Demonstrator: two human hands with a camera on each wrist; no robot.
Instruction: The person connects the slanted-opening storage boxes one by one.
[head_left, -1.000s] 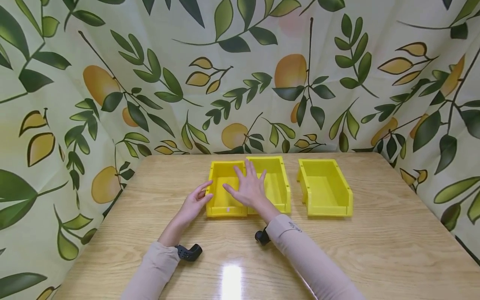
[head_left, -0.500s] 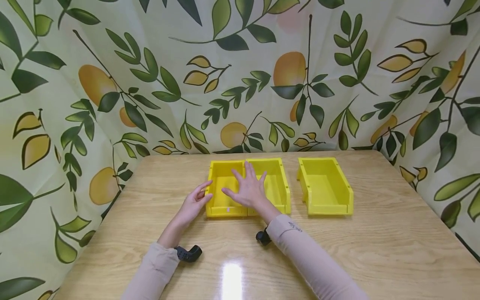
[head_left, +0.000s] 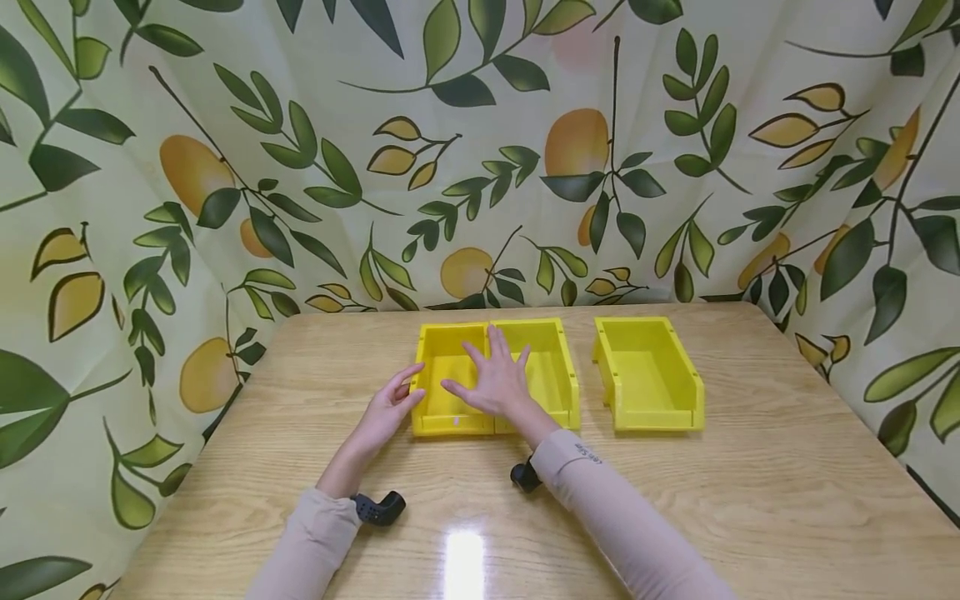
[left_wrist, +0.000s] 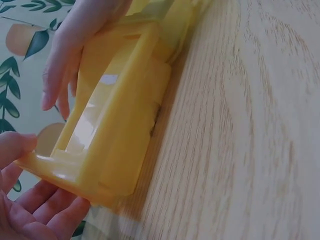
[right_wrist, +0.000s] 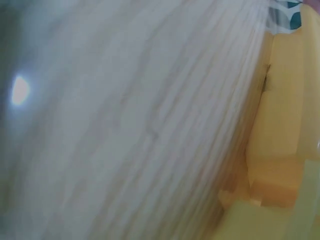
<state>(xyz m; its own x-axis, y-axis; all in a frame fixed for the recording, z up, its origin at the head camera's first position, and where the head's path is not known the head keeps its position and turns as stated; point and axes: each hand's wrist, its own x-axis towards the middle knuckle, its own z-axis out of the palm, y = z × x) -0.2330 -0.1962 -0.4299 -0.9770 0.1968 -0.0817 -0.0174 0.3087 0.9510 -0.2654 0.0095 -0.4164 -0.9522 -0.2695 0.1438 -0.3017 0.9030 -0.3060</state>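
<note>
The left forearm (head_left: 309, 533) and right forearm (head_left: 622, 512) reach forward in pale sleeves (head_left: 637, 533). The left grip (head_left: 386, 408) is turned partly sideways, its thumb (head_left: 410, 402) standing apart from the lightly bent fingers (head_left: 403, 375). The right grip (head_left: 497, 383) is palm down, its back upward, fingers and thumb fanned wide. The two are near each other, not touching, the right a little farther forward

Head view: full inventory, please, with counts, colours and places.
Adjoining open-front bins: two, yellow, table's far middle.
Separate open-front bin: one, yellow, right of them.
Small mark: one, white, leftmost bin's front.
Wooden table: one, light brown, beneath.
Patterned backdrop: one, off-white with leaves and fruit, behind table.
Wrist cameras: two, black, by the cuffs.
Sleeves: two, beige, bottom.
Left hand: one, bare, at leftmost bin's side.
Right hand: one, bare, fingers spread above adjoining bins.
</note>
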